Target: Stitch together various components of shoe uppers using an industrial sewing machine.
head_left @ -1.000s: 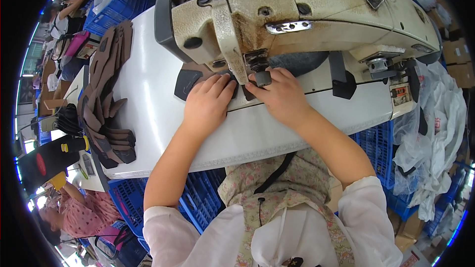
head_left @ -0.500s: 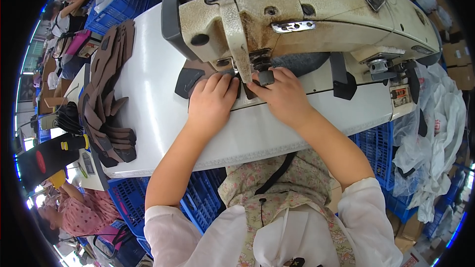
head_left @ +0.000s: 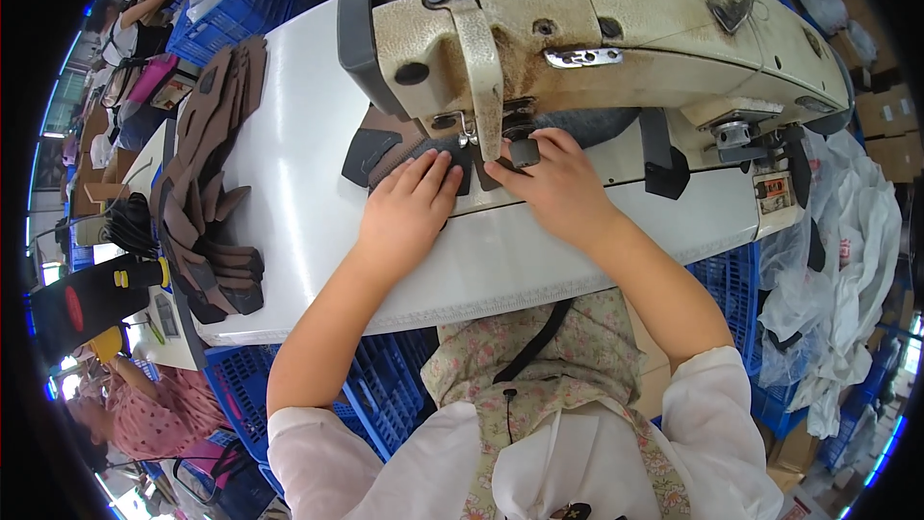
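Under the needle area of a cream sewing machine [head_left: 539, 29] lies a brown fabric piece [head_left: 412, 146] with dark patches. My left hand [head_left: 409, 212] rests on its near side, fingers laid flat and slightly spread, left of the needle. To the right of the needle, my right hand [head_left: 568, 188] lies on the work with its thumb pointing at the presser area and its fingers farther back. A dark round knob [head_left: 525, 152] on the machine hides part of those fingers. The stitching spot itself is mostly covered by the machine head.
A fanned pile of brown cut pieces [head_left: 207, 183] lies at the table's left end. The white tabletop [head_left: 298, 202] carries a ruler strip along its near edge. Blue crates [head_left: 385, 390] stand below, and plastic bags [head_left: 837, 260] hang at right. Another person [head_left: 173, 414] sits at left.
My left hand has shifted a little left and its fingers have fanned out, showing more of the brown piece. My right hand stays by the needle. The machine appears slightly farther right in the picture.
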`<control>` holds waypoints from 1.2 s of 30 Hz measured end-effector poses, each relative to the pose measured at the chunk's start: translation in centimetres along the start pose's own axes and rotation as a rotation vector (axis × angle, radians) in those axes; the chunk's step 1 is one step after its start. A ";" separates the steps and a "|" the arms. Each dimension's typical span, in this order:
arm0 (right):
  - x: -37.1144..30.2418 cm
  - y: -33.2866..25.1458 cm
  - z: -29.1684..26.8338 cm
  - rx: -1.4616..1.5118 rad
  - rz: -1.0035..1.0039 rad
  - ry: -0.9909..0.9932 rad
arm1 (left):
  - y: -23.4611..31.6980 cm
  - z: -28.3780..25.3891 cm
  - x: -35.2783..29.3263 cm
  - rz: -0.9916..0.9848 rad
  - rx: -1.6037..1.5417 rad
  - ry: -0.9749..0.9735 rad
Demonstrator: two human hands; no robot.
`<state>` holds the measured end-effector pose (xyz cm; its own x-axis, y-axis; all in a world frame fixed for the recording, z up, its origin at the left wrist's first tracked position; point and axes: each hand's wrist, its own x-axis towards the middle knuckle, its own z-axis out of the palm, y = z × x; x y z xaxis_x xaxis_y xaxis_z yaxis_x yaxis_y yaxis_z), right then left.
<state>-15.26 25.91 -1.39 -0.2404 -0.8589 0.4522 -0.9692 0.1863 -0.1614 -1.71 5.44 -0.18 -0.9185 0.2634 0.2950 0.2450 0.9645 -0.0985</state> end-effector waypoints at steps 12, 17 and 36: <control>0.8 1.0 0.2 0.009 -0.008 0.030 | -0.8 -0.4 0.8 0.004 -0.070 -0.037; 0.8 1.5 -0.1 0.046 -0.066 0.023 | -2.5 -0.7 0.3 0.175 -0.064 -0.020; 1.8 2.0 0.7 0.060 -0.027 0.078 | -0.9 -0.3 1.6 0.107 0.113 0.002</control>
<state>-17.58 24.45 -1.51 -0.2200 -0.8229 0.5238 -0.9709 0.1324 -0.1996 -3.33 4.98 0.66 -0.8885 0.3643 0.2789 0.3044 0.9229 -0.2358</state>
